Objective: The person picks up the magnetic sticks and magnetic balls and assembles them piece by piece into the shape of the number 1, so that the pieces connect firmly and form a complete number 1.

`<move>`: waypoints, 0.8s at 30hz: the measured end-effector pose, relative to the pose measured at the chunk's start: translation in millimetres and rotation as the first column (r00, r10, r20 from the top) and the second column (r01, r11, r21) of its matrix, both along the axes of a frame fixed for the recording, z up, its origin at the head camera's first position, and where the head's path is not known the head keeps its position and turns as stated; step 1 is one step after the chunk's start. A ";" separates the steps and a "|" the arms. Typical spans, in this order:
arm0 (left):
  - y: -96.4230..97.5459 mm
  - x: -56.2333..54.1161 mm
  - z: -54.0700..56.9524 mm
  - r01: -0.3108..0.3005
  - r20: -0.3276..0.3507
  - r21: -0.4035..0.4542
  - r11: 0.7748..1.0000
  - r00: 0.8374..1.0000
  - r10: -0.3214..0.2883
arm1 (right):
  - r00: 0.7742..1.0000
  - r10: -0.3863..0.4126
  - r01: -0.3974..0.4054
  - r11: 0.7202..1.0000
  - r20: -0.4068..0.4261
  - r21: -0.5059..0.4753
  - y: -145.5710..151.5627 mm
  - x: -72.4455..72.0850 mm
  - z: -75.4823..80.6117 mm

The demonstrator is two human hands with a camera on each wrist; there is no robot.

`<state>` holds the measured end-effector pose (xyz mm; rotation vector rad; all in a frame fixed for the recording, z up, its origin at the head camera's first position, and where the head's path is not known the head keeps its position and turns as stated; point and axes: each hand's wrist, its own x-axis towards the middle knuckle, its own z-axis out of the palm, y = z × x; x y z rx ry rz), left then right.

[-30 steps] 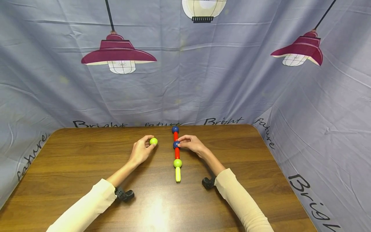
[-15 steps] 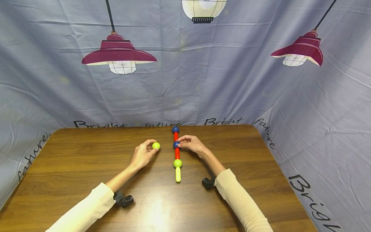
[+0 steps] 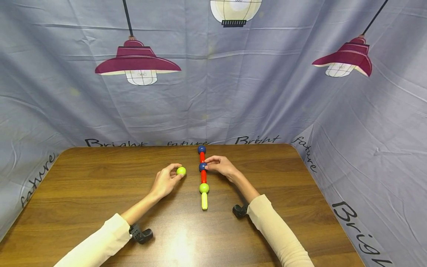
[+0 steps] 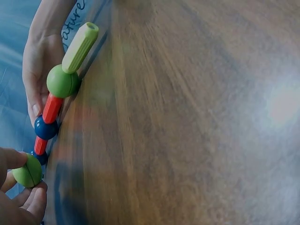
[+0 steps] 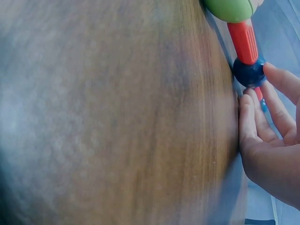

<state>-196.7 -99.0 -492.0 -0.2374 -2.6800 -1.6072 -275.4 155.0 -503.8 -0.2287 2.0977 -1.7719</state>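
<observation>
My left hand pinches a loose yellow-green ball between thumb and fingers, just left of a straight chain of toy balls and rods. At the far end of the chain is a blue ball, then a red rod. My right hand grips the middle blue ball from the right side. Nearer to me come another red rod, a green ball and a pale yellow-green grooved rod. In the left wrist view, a seam runs round the held green ball.
The chain lies on a brown wooden table with rounded far corners. A grey-blue curtain printed with lamps hangs behind it and along the sides. Black wrist cameras sit below both sleeves.
My left hand has moved the loose green ball towards me and slightly right, closer to the chain. My right hand and the chain stay in place.
</observation>
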 end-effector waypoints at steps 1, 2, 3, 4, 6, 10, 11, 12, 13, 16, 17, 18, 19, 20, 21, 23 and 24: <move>0.4 0.5 0.1 -0.001 0.000 -0.003 1.000 1.000 0.001 | 1.000 -0.001 0.001 1.000 -0.001 0.002 0.0 0.1 0.1; 0.9 0.9 0.2 -0.003 0.001 -0.003 1.000 1.000 0.003 | 1.000 -0.002 0.002 1.000 -0.001 0.002 -0.1 0.2 0.3; 1.5 1.4 0.3 -0.003 -0.001 -0.005 1.000 1.000 0.003 | 1.000 -0.003 0.003 1.000 -0.002 0.004 -0.2 0.2 0.5; 1.9 1.8 0.4 -0.001 -0.003 -0.004 1.000 1.000 0.001 | 1.000 -0.005 0.005 1.000 -0.003 0.004 -0.1 0.2 0.3; 2.8 3.4 0.6 0.004 -0.005 -0.002 1.000 1.000 -0.004 | 1.000 -0.005 0.005 1.000 -0.004 0.001 -0.2 -0.1 -0.2; 4.4 7.6 0.8 0.005 -0.006 0.005 1.000 1.000 -0.005 | 1.000 0.001 -0.001 1.000 -0.009 -0.014 -0.3 -0.2 -1.1; 4.8 8.9 0.8 0.002 -0.006 0.005 1.000 1.000 -0.002 | 1.000 0.002 -0.002 1.000 -0.011 -0.015 -0.4 0.1 -1.0; 5.2 9.9 0.5 0.001 -0.007 0.005 1.000 1.000 -0.001 | 1.000 0.001 -0.001 1.000 -0.012 -0.017 -0.3 0.2 -1.1; 5.7 11.2 0.3 0.002 -0.006 0.008 1.000 1.000 -0.002 | 1.000 0.000 0.000 1.000 -0.011 -0.020 -0.3 0.2 -1.1; 7.7 15.1 0.1 0.003 -0.003 0.024 1.000 1.000 -0.003 | 1.000 -0.003 0.003 1.000 -0.009 -0.025 -0.4 0.6 -0.7; 8.4 16.7 0.3 0.005 -0.003 0.030 1.000 1.000 -0.005 | 1.000 -0.004 0.004 1.000 -0.009 -0.025 -0.3 0.7 -0.6; 9.1 18.4 0.5 0.006 -0.005 0.036 0.999 1.000 -0.006 | 1.000 -0.006 0.006 1.000 -0.008 -0.025 -0.3 0.9 -0.5; 10.1 20.2 1.1 0.008 -0.005 0.044 0.999 1.000 -0.008 | 1.000 -0.007 0.007 1.000 -0.006 -0.027 -0.4 1.2 -0.1; 10.8 22.1 1.5 0.010 -0.007 0.052 0.999 1.000 -0.010 | 1.000 -0.007 0.007 1.000 -0.009 -0.024 -0.3 1.5 0.0; 11.5 23.8 1.4 0.011 -0.006 0.058 0.998 1.000 -0.011 | 1.000 -0.008 0.008 1.000 -0.008 -0.022 -0.4 1.8 0.0; 12.8 27.3 1.8 0.019 -0.004 0.070 0.997 1.000 -0.018 | 1.000 -0.009 0.009 1.000 -0.008 -0.017 -0.2 2.3 0.2; 13.5 29.0 1.9 0.022 -0.004 0.076 0.997 1.000 -0.022 | 1.000 -0.010 0.010 1.000 -0.008 -0.015 -0.2 2.6 0.2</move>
